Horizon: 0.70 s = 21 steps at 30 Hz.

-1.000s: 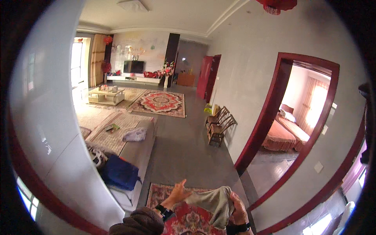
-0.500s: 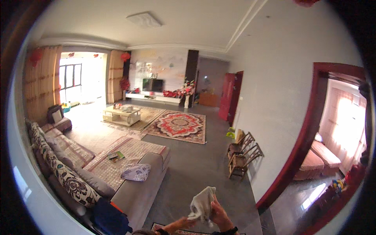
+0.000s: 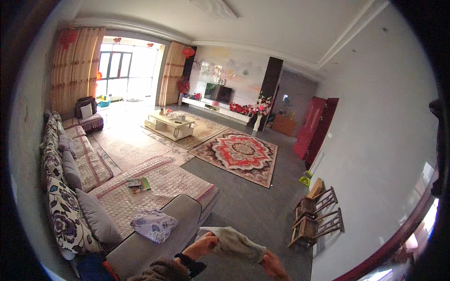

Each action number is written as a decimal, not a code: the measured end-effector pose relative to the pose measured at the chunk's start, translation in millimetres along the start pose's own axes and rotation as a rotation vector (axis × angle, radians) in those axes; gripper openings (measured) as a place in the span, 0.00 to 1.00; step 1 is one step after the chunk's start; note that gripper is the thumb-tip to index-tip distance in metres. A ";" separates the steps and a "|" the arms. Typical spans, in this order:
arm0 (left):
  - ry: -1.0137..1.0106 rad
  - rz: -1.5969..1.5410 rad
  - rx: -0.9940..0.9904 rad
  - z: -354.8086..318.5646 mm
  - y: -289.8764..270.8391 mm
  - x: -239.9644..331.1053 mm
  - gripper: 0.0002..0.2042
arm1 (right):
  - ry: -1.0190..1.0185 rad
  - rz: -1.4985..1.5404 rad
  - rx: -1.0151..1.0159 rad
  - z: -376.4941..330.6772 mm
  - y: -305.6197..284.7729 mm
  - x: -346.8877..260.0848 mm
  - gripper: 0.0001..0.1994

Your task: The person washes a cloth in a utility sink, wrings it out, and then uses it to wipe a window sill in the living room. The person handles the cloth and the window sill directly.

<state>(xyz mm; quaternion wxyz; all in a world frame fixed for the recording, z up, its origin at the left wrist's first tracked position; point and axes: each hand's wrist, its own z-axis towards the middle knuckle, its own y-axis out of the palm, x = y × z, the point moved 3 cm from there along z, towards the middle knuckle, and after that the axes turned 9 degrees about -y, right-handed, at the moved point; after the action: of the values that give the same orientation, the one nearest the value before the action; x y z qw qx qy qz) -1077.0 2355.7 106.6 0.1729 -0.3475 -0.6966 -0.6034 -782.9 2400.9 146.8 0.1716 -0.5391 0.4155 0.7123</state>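
A pale grey cloth (image 3: 236,242) is stretched sideways between my two hands at the bottom of the view, above the dark floor. Gripping its left end is my left hand (image 3: 204,247), fingers closed, with a dark band around the wrist and a fuzzy brown sleeve behind it. My right hand (image 3: 273,265) holds the lower right end of the cloth and is slightly blurred. Just left of the cloth, a white cloth with a blue-grey pattern (image 3: 153,225) lies over the edge of the grey sofa (image 3: 180,206).
Two wooden chairs (image 3: 307,228) stand against the right wall, near a green dustpan (image 3: 305,179). A red patterned rug (image 3: 241,152) and a low coffee table (image 3: 172,127) lie ahead. Books (image 3: 137,185) rest on the sofa's quilted cover; a dark blue cloth (image 3: 93,268) is at lower left.
My view has swung right-side down and leftward, taking the bedroom doorway mostly out of sight. The cloth, bunched and hanging before, is now spread wider, with my hands farther apart.
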 end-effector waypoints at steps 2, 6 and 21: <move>0.140 0.386 -0.228 43.1 9.8 23.8 0.16 | 0.039 -0.002 0.063 42.2 -47.0 1.7 0.28; 0.138 0.712 -0.106 130.1 42.8 60.7 0.20 | 0.105 0.000 0.188 125.9 -115.9 3.3 0.25; 0.131 0.379 0.047 401.9 -5.4 239.2 0.24 | 0.584 -0.170 -0.501 559.3 -191.8 -14.4 0.31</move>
<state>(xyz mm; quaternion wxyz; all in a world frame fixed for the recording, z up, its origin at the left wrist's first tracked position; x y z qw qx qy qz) -1176.1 2807.6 175.4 0.3365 -0.4283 -0.6199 -0.5648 -994.6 2952.6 123.1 -0.0323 -0.7766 0.2139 0.5917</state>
